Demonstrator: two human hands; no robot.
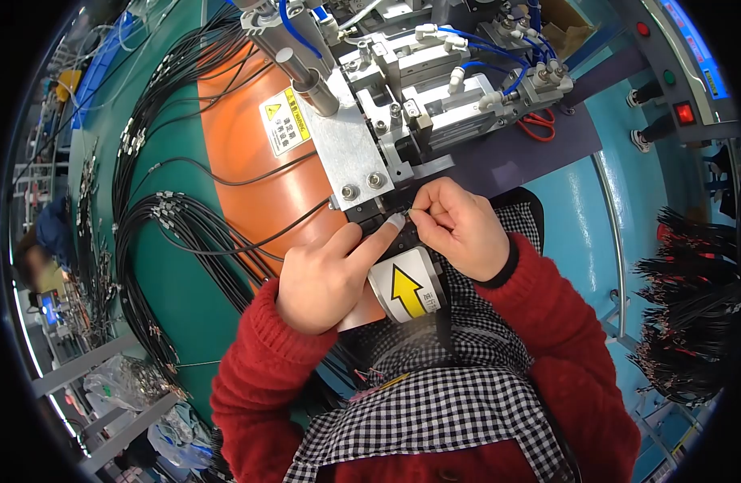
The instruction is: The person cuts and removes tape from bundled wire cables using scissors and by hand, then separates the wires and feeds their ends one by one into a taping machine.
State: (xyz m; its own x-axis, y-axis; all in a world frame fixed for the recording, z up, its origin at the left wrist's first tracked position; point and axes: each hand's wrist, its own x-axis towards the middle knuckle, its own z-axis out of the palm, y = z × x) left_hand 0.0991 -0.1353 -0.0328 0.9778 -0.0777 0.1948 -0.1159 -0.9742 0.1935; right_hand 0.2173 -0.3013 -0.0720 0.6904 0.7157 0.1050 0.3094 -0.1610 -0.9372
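Green benchtop point(205, 322) at left, carrying a long run of black cables point(129, 153) with small pale ends, meets an orange panel point(234, 177) that bears a yellow-and-white warning label point(285, 122). Pale blue floor point(580, 213) shows at right, where a further mass of dark cables point(680, 314) hangs. Upper centre: a bench machine, comprising a bright metal plate point(342, 145) with two bolts at its near end, cylinders and blue air tubes point(298, 32); red-handled scissors point(551, 126) lie beside it. Upper right: a control box with a lit red button point(684, 113).

Centre: a small black fixture point(408, 236), located just beyond a white plate point(405, 286) marked with a yellow arrow, lies between the person's two hands. The left hand point(322, 278) reaches in with its index finger extended, the tip at the fixture and the other fingers bent. The right hand point(463, 233) has thumb and forefinger drawn close together near that tip; whether either hand clamps a part cannot be told, the detail being too small. Both arms wear red sleeves, above a black-and-white checked apron point(427, 410).
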